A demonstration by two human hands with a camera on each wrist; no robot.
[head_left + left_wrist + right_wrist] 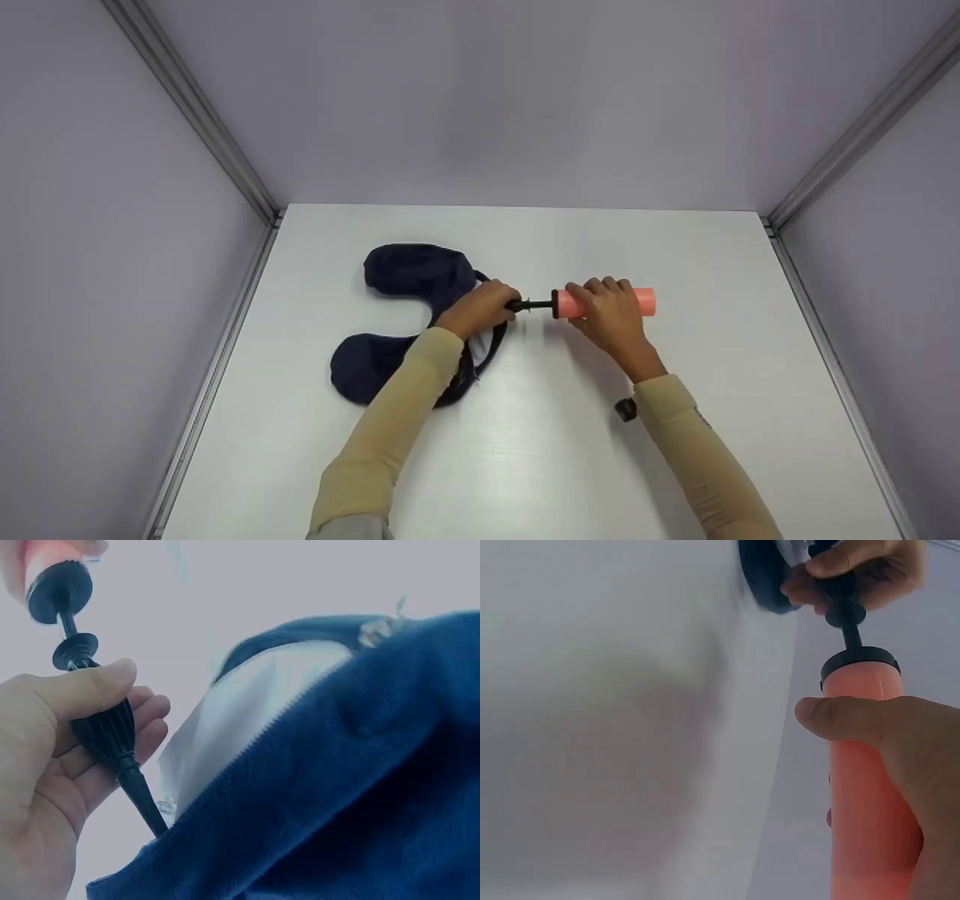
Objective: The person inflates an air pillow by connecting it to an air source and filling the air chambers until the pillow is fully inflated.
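Pump (607, 302) and pillow (405, 322) are the two things in hand here. The pump looks light and hard, a smooth plastic tube that could slip a little, so it is best held round its fat pink middle. That is where the right hand (611, 319) is, with its fingers curled over the top of the tube and the thumb on the near side. The black nozzle (105, 731) at the tip has ridges, which should make it easy to pinch. The left hand (480, 307) pinches it there, thumb on top and fingers under, and the thin tip goes in under the edge of the blue cover.

The pillow looks soft and floppy, so I think it would bend and sag if lifted by one end. It looks flat, with little air in it. It is safer to hold it near the valve.

The pump is pink with a black cap and a thin black rod. The pillow is dark blue, shaped like a U, with a zip along its edge and a pale lining (240, 720) showing inside. It lies on the white bench (675, 247), left of the middle, and the pump is just to its right. A small black thing (625, 409) lies by the right sleeve.
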